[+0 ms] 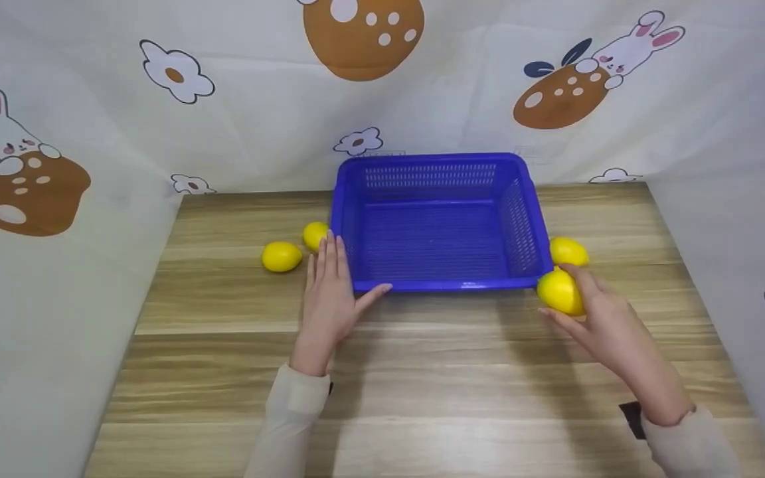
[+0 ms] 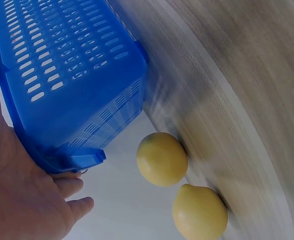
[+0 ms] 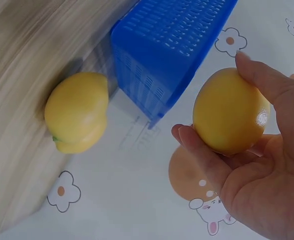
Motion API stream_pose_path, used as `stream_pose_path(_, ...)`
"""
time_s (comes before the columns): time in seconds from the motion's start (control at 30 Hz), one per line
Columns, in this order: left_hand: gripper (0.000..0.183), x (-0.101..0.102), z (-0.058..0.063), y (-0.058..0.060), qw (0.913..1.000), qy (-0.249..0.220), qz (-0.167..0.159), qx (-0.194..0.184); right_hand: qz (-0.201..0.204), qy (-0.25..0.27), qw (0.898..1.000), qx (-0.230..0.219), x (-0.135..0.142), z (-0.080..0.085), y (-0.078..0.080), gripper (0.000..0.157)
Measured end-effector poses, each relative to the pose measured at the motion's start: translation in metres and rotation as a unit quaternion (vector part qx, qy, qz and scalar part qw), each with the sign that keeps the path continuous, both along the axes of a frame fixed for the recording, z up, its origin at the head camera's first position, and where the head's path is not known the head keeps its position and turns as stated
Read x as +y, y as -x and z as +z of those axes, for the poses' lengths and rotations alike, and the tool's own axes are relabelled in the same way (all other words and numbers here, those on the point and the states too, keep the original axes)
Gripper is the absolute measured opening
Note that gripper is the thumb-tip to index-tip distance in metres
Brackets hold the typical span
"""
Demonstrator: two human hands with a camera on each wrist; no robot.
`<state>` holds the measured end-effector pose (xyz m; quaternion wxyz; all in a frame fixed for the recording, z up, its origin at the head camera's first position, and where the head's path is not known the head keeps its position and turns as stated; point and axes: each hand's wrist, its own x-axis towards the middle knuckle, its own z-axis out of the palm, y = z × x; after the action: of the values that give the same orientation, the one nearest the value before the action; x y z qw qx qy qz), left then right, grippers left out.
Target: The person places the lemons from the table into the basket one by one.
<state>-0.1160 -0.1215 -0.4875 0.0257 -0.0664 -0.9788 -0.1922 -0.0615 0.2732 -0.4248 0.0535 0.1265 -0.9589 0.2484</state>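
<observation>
My right hand (image 1: 611,322) holds a yellow lemon (image 1: 560,292) between thumb and fingers, at the front right corner of the blue plastic basket (image 1: 452,285). In the right wrist view that lemon (image 3: 231,111) is up off the table. Another lemon (image 1: 570,251) lies right of the basket; in the right wrist view lemon (image 3: 77,105) seems to overlap one behind it. My left hand (image 1: 331,309) rests against the basket's front left corner, fingers straight along the left rim and thumb on the front rim. Left of it lie two lemons, one (image 1: 281,256) in full view, the other (image 1: 315,236) partly covered by my fingers.
The basket stands at the back of the wooden table (image 1: 422,385), its slotted walls and inner floor visible. A pale curtain (image 1: 250,119) with rabbits and flowers hangs behind the table and along both sides.
</observation>
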Motion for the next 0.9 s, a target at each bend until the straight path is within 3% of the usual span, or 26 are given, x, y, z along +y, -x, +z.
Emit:
stream_pose_path(0.57, 0.118, 0.000, 0.000, 0.000, 1.0000, -0.005, 0.000, -0.004, 0.008, -0.003, 0.999, -0.031, -0.008, 0.014, 0.013, 0.075)
stream_pose_path(0.9, 0.118, 0.000, -0.001, 0.000, 1.0000, -0.003, 0.001, -0.005, 0.028, -0.002, 0.999, -0.025, -0.012, 0.020, 0.022, 0.074)
